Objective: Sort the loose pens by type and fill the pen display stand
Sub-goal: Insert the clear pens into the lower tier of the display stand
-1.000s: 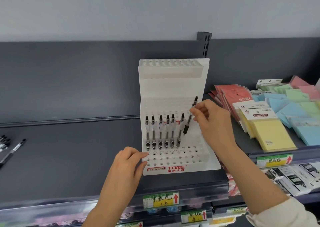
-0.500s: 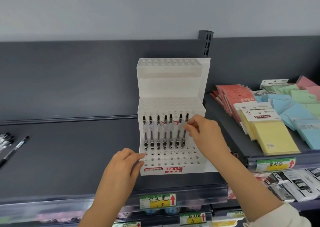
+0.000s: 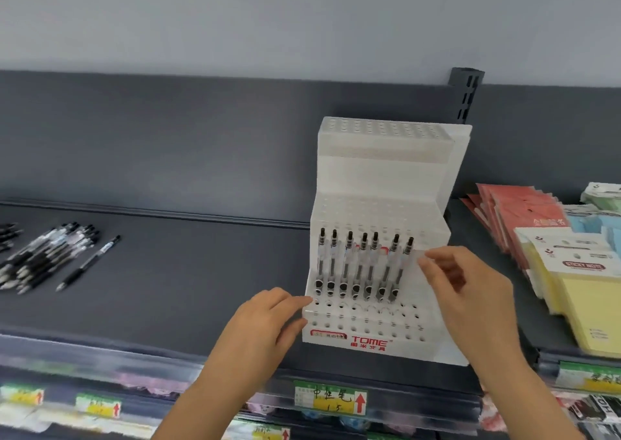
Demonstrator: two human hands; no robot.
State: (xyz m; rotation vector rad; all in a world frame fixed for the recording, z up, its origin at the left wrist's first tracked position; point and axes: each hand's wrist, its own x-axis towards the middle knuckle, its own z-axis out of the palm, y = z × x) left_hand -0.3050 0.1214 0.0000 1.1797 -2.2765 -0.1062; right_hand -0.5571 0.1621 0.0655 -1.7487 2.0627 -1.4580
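We are in the filling step. Seven matching pens [image 3: 363,265] stand in one row of the pen display stand [image 3: 386,171], and the seventh pen [image 3: 401,271], the rightmost, has just been seated.

Our right hand [image 3: 470,291] hovers just to the right of that row. Its fingers [image 3: 433,265] are loosely spread and hold nothing, though motion blur hides whether a fingertip touches the pen. Our left hand [image 3: 265,332] is at the stand's front left corner, fingers [image 3: 295,305] nearly straight and pressed against the edge to steady it, gripping nothing.

The loose pens [image 3: 43,258] lie in a heap on the shelf [image 3: 188,288], well to the left of the stand. One single pen [image 3: 89,263] lies apart on the heap's stand-ward side.

The next move, we judge, is a reach over to that heap for another pen of the same clear-barrelled type, which would go into the next free hole to the right of the seventh. The holes are small, so it must go in tip-down and upright.

A second ago our right hand pinched the seventh pen, tilted above the row. Half a second ago it was pressing the pen down. Now the pen stands seated and the pinch has opened. Our left hand has stayed on the corner throughout. Our view has swung left, showing more of the heap.
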